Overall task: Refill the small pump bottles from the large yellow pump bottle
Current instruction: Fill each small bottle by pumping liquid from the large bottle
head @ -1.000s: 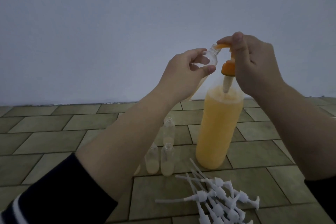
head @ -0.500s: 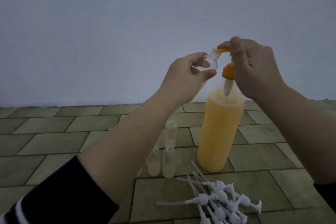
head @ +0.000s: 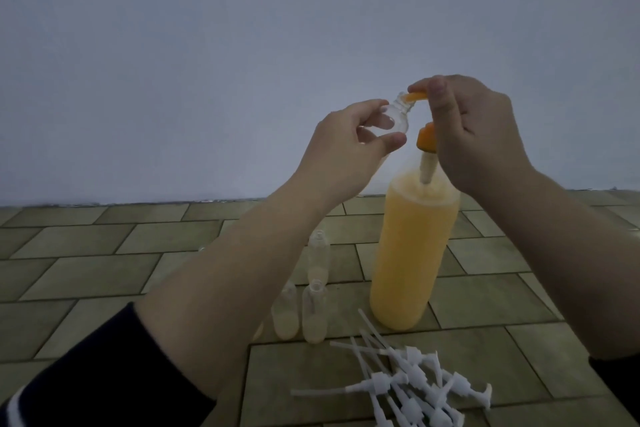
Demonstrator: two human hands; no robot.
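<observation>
The large yellow pump bottle (head: 412,253) stands on the tiled floor, its orange pump head (head: 426,138) lifted above the bottle's mouth. My right hand (head: 474,135) grips that pump head, with the orange spout (head: 518,96) sticking out to the left. My left hand (head: 349,146) holds a small clear bottle (head: 156,118) tilted, its open neck against the spout tip. Three small open bottles (head: 316,308) stand on the floor left of the big bottle, each with a little pale liquid at the bottom.
A pile of several white pump tops (head: 408,388) with long dip tubes lies on the floor in front of the yellow bottle. A plain pale wall (head: 242,45) rises right behind the tiles.
Both hands have shifted slightly downward together. The small bottle stays at the spout and the pump head stays in my right hand.
</observation>
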